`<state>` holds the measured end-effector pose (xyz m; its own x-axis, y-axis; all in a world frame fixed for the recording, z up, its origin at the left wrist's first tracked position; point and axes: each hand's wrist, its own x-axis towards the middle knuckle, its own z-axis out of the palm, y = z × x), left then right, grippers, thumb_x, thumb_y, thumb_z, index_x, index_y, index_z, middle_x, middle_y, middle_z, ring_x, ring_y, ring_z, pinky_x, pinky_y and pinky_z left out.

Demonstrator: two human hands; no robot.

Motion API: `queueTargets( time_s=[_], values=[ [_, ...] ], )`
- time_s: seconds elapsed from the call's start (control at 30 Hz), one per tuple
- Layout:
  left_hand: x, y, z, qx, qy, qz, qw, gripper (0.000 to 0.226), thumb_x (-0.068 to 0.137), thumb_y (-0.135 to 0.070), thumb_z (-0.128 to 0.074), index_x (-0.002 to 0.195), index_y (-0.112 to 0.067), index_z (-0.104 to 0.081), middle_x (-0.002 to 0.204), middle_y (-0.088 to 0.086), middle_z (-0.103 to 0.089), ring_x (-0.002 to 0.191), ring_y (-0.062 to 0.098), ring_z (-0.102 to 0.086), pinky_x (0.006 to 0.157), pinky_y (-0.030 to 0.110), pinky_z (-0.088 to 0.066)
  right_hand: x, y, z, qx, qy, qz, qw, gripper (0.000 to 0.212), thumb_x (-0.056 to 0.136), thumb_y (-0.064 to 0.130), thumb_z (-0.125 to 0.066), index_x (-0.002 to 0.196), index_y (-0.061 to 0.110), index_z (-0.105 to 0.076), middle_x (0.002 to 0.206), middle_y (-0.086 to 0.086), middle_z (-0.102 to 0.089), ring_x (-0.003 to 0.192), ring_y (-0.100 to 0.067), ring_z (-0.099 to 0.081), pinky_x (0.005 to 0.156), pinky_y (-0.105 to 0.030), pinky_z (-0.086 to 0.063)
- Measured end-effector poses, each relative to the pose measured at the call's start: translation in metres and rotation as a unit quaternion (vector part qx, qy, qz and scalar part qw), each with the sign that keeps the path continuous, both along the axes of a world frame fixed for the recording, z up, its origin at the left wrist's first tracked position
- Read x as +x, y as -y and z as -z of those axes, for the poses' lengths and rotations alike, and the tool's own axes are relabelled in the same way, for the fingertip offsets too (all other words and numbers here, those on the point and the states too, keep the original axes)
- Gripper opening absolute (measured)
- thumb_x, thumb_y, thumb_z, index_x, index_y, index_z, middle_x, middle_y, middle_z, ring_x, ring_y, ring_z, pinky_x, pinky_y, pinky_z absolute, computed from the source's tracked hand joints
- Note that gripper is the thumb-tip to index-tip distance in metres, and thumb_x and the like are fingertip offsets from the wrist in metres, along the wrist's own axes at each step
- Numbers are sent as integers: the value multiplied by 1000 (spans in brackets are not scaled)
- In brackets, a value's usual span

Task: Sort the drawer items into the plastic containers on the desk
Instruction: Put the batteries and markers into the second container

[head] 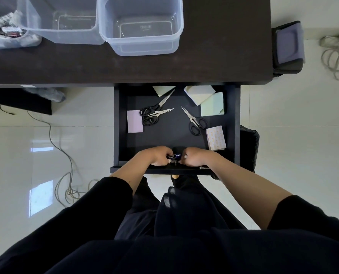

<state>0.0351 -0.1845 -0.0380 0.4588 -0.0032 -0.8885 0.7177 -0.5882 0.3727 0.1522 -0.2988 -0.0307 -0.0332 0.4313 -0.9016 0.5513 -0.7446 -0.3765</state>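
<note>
The black drawer (pixel 123 123) stands pulled out under the dark desk (pixel 214 62). At its near edge my left hand (pixel 157 156) and my right hand (pixel 196 157) meet, fingers curled around blue batteries (pixel 174 156) and small metallic pieces between them. Further back lie two black-handled scissors (pixel 154 112) crossed together, a third pair of scissors (pixel 194 120), a purple sticky pad (pixel 134 121), a patterned pad (pixel 216 137), and green and yellow pads (pixel 212 104). Two clear plastic containers (pixel 141 46) (pixel 61 36) stand on the desk; a third container (pixel 10 41) at far left holds batteries.
Grey cables (pixel 65 155) trail over the white tiled floor at left and another cable coil (pixel 336 54) lies at upper right. A dark chair or stool (pixel 288 48) stands beside the desk's right end. A black bag (pixel 249 147) hangs by the drawer's right side.
</note>
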Motion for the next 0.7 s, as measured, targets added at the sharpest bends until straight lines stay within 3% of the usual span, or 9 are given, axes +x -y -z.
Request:
queueTargets(
  time_s=[0.1, 0.27, 0.4, 0.53, 0.7],
  values=[
    [-6, 0, 1, 3, 16, -24, 1000, 29, 92, -16, -53, 120, -16, -56, 122, 6, -58, 110, 25, -54, 93, 33, -41, 6, 7, -1, -7, -1, 17, 1000, 29, 91, 34, -56, 103, 10, -67, 107, -8, -66, 101, -25, -60, 89, -36, -46],
    [-10, -5, -6, -17, 0, -28, 999, 30, 96, -19, -50, 125, -18, -53, 128, 5, -55, 115, 23, -51, 98, 34, -39, 13, 15, -4, 0, -9, 73, 997, 30, 91, 39, -57, 107, 15, -67, 114, -4, -64, 106, -22, -57, 93, -33, -45],
    [-2, -4, -18, -10, -36, 51, 998, 40, 99, -27, -41, 138, -16, -41, 137, 7, -49, 122, 26, -47, 96, 34, -37, 18, 21, -6, 31, -1, 188, 982, 28, 91, 40, -56, 104, 17, -66, 104, -1, -63, 99, -18, -56, 84, -29, -42],
    [1, -2, -18, 13, -48, 86, 995, 39, 100, -30, -38, 134, -13, -41, 138, 9, -47, 122, 28, -47, 89, 33, -36, 23, 19, -10, 67, 1, 294, 954, 24, 93, 37, -54, 101, 15, -63, 82, 3, -57, 71, -10, -51, 61, -22, -39],
    [-4, -1, -18, 16, -43, 82, 996, 37, 98, -21, -37, 134, -14, -41, 138, 8, -44, 122, 27, -45, 93, 34, -37, 29, 19, -12, 66, 17, 321, 945, 27, 94, 37, -52, 104, 14, -61, 86, 2, -55, 69, -9, -48, 59, -24, -38]
  ],
)
